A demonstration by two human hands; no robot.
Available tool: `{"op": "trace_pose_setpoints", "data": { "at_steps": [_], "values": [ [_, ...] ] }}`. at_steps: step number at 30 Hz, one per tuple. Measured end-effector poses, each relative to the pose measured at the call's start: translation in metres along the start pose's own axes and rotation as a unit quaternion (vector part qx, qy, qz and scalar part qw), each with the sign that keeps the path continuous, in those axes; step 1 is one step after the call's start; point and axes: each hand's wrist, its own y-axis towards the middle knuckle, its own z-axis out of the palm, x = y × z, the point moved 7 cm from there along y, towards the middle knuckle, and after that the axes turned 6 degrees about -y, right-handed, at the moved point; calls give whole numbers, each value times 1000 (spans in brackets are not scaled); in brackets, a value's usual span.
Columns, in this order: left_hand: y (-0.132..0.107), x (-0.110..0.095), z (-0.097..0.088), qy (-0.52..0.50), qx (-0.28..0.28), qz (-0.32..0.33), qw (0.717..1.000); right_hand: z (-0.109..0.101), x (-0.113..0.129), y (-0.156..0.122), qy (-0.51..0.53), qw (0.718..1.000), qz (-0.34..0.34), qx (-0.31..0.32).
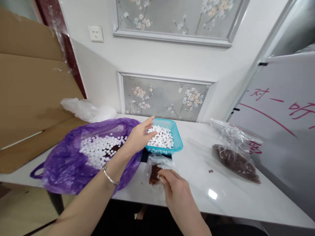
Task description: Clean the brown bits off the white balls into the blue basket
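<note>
My left hand (140, 135), a bracelet on its wrist, reaches with fingers stretched out over the near left rim of a blue plastic basket (177, 140) filled with small white round pieces (162, 137). It holds nothing that I can see. Closer to me, my right hand (173, 184) pinches a small clear bag (157, 166) with dark red-brown bits inside, low over the white table (221, 193). An open purple plastic bag (73, 164) holding many more white pieces lies under my left forearm.
A larger clear bag of red-brown bits (235, 154) lies at the right, a loose bit (211, 171) beside it. Flat cardboard (29, 98) leans at the left, crumpled clear plastic (86, 109) against the wall, a whiteboard with red writing (283, 111) at the right.
</note>
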Motion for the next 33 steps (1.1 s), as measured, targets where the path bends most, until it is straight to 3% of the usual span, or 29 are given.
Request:
{"op": "trace_pose_setpoints", "data": {
  "at_steps": [2, 4, 7, 9, 13, 21, 24, 33],
  "values": [
    [9, 7, -21, 62, 30, -3, 998, 13, 1, 8, -54, 998, 0, 30],
    [4, 13, -47, 122, 58, -15, 991, 25, 1, 14, -79, 995, 0, 57],
    [-25, 25, -77, 198, 128, -61, 970, 40, -1, 20, -124, 988, 9, 96],
    [-50, 37, -85, 230, 184, -89, 951, 45, -4, 23, -151, 982, 22, 115],
    [-82, 62, -79, 282, 240, -118, 921, 46, -5, 25, -190, 972, 39, 132],
    [-82, 109, -53, 373, 242, -151, 883, 50, -8, 24, -221, 966, 41, 131],
    [-82, 110, -53, 370, 236, -148, 887, 48, -8, 25, -215, 970, 26, 111],
    [-91, 84, -74, 307, 218, -119, 919, 35, -2, 16, -194, 978, -11, 70]
  ]
}}
